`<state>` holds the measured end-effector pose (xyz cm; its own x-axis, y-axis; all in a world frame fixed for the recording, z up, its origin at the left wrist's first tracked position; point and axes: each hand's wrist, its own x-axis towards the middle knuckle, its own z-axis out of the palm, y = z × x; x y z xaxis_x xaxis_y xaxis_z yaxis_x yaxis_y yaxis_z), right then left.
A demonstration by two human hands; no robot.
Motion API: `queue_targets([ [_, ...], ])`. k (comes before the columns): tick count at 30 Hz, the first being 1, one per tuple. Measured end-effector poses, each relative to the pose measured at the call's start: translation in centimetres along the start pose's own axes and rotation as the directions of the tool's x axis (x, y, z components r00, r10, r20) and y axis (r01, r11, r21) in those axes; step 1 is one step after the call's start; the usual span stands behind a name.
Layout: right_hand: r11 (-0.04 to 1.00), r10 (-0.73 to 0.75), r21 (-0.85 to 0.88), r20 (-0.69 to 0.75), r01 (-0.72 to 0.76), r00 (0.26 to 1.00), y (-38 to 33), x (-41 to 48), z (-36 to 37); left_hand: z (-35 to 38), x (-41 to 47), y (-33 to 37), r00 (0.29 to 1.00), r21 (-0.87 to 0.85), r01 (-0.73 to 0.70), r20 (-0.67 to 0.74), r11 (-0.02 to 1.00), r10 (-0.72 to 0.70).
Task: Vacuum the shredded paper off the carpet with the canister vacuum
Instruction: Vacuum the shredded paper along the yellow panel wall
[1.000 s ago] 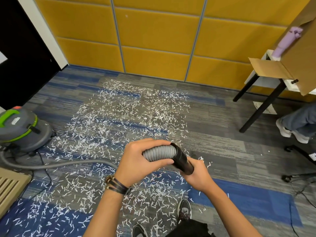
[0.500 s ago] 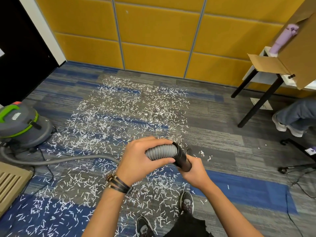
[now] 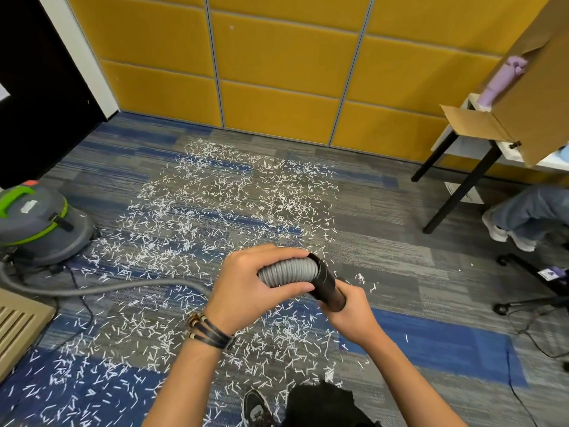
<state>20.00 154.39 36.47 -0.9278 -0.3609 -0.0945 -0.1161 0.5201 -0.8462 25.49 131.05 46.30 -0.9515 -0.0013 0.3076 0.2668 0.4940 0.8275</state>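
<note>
White shredded paper (image 3: pixel 221 211) lies scattered over the grey and blue carpet (image 3: pixel 400 266), from the yellow wall back to my feet. The grey and green canister vacuum (image 3: pixel 37 223) stands at the left. Its grey ribbed hose (image 3: pixel 286 272) runs along the floor and rises to my hands. My left hand (image 3: pixel 249 285) grips the ribbed hose end from above. My right hand (image 3: pixel 351 309) holds the black end cuff (image 3: pixel 326 283) from below. The cuff's opening points down to the right, well above the carpet.
A black-legged table (image 3: pixel 458 180) with an open cardboard box (image 3: pixel 523 87) stands at the right. A seated person's legs and shoes (image 3: pixel 517 220) and a wheeled chair base (image 3: pixel 529 278) are beside it. A beige grille (image 3: pixel 18 328) lies at the left edge. A black cable (image 3: pixel 520 392) crosses the floor at lower right.
Both hands keep the same hold on the hose end. My view has shifted slightly, and the hose end sits a little higher in it.
</note>
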Motion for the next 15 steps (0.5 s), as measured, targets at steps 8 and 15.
queue_targets([
  [8,0.998,0.011,0.058,-0.022,-0.009,1.000,0.0,-2.0,-0.3,-0.2,0.1,2.1,0.999,-0.056,-0.027,-0.048,0.998,0.024],
  [15,0.999,-0.017,-0.030,-0.029,0.016,0.999,1.9,-2.5,-1.8,2.4,-1.3,2.5,0.999,-0.031,0.009,-0.048,0.999,-0.010],
])
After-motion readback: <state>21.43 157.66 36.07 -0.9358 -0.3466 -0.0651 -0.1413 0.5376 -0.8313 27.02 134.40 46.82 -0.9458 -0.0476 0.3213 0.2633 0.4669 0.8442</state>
